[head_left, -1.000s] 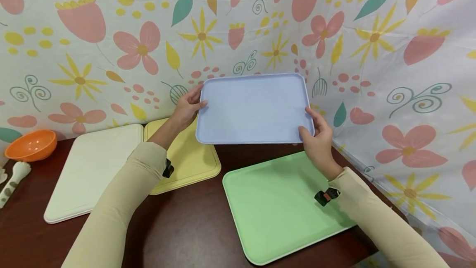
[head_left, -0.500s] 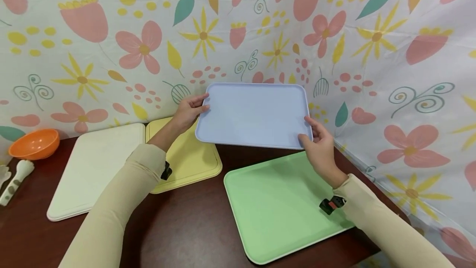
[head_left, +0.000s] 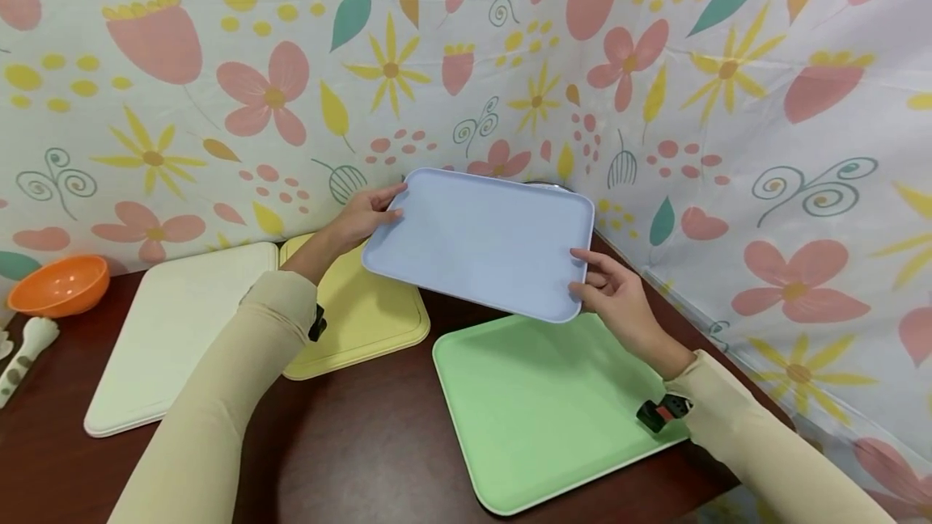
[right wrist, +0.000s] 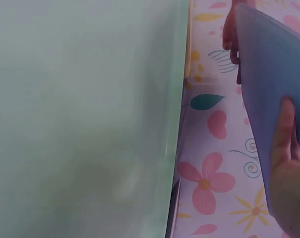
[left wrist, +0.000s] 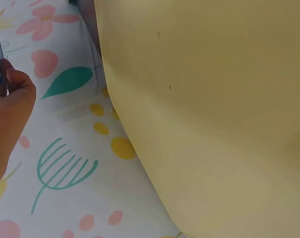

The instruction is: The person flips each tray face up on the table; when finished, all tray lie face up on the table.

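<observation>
Both hands hold a light blue rectangular tray [head_left: 480,241] by its short sides, tilted with its right end lower. My left hand [head_left: 364,217] pinches the left edge, thumb on the tray's face. The right hand [head_left: 615,297] grips the lower right edge, fingers bent around it. Below the blue tray, a larger green tray [head_left: 553,419] lies on the dark table, its far edge partly covered in the head view. In the right wrist view, the blue tray [right wrist: 269,74] stands at a slant beside the right hand [right wrist: 288,163].
A yellow board [head_left: 364,322] and a white board [head_left: 182,330] lie to the left, partly behind the left arm. An orange bowl [head_left: 61,285] and a white utensil handle [head_left: 29,354] stand at the far left. A shiny round rim [head_left: 549,186] shows behind the blue tray. Floral cloth hangs behind.
The blue tray has come down and a little left, its right end sinking towards the green tray. The right hand has lowered with it, and a shiny rim now shows behind.
</observation>
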### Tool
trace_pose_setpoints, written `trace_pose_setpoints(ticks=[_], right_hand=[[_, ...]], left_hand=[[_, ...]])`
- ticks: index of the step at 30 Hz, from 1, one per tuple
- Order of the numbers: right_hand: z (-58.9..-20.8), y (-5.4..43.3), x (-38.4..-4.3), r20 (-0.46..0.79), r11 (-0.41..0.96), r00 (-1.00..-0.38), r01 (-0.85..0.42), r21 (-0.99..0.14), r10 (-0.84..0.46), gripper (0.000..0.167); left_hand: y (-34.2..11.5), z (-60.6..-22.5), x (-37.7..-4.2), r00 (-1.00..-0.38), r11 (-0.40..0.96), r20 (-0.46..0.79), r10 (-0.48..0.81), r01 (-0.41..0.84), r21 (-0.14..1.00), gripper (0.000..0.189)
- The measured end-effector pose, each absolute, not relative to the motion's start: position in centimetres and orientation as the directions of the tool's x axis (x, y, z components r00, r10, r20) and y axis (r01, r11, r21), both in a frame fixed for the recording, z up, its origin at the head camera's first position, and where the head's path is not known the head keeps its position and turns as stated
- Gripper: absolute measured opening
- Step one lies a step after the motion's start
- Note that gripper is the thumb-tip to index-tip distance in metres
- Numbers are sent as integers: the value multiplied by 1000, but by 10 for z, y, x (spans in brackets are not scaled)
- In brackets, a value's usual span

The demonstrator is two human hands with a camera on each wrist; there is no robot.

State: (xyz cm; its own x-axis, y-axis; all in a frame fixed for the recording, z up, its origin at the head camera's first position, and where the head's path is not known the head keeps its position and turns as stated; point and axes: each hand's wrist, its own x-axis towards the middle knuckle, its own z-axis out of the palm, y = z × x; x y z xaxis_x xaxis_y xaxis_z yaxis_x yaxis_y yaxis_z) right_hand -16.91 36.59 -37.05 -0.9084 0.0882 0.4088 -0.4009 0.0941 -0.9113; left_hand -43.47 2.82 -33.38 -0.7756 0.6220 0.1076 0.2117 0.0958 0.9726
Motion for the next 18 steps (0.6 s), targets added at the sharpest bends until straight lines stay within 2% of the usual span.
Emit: trace_pose_setpoints(ticks=[7, 13, 18], right_hand=[[-371, 364, -166, 327, 63, -942, -323, -944, 72, 73], [-375, 366, -162, 310, -25, -951, -310, -951, 5, 67], [-373, 368, -155, 339, -164, -935, -320, -933, -100, 63]], left_hand=[[34, -329, -436, -725, 111, 15, 688, 125, 986, 56], [31, -326, -442, -664, 120, -31, 747, 89, 989, 55], [32, -324, -446, -651, 142, -30, 758, 119, 983, 55]])
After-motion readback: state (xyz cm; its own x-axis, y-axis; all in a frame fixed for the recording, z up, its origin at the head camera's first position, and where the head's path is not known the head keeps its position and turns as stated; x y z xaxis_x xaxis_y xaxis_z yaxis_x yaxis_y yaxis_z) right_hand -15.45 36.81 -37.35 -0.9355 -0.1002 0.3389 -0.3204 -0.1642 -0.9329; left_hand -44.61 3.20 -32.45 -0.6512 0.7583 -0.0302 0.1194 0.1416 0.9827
